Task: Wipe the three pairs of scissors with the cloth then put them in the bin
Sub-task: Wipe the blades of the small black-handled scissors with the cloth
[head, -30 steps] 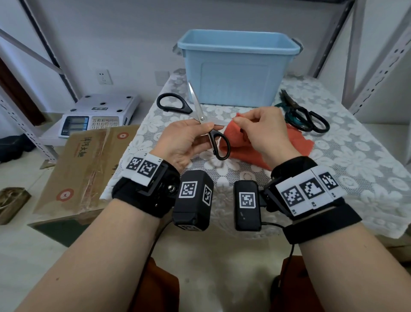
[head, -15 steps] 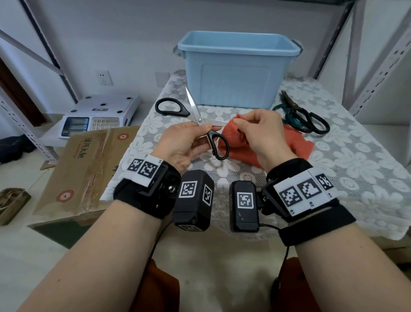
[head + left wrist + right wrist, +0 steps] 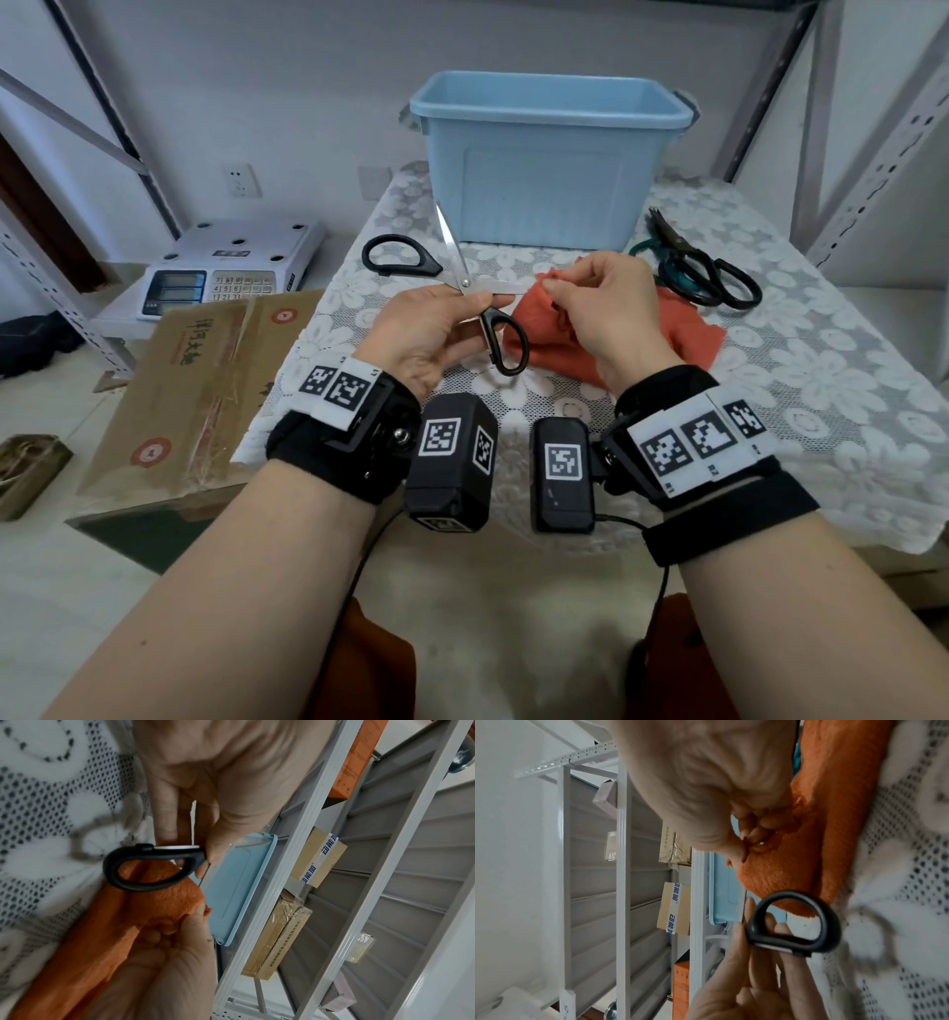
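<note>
From the head view, the left hand (image 3: 426, 329) pinched the black-handled scissors (image 3: 464, 288) at the pivot, blades splayed wide above the tabletop (image 3: 801, 370). The right hand (image 3: 601, 308) pinched the orange cloth (image 3: 688, 334) around one blade's tip. Two more scissors (image 3: 703, 272) lay beside the blue bin (image 3: 544, 169).

At the left wrist, the fingers (image 3: 180, 805) closed just above one handle loop (image 3: 151, 866).

At the right wrist, fingers (image 3: 757, 829) were curled tight into the cloth.
</note>
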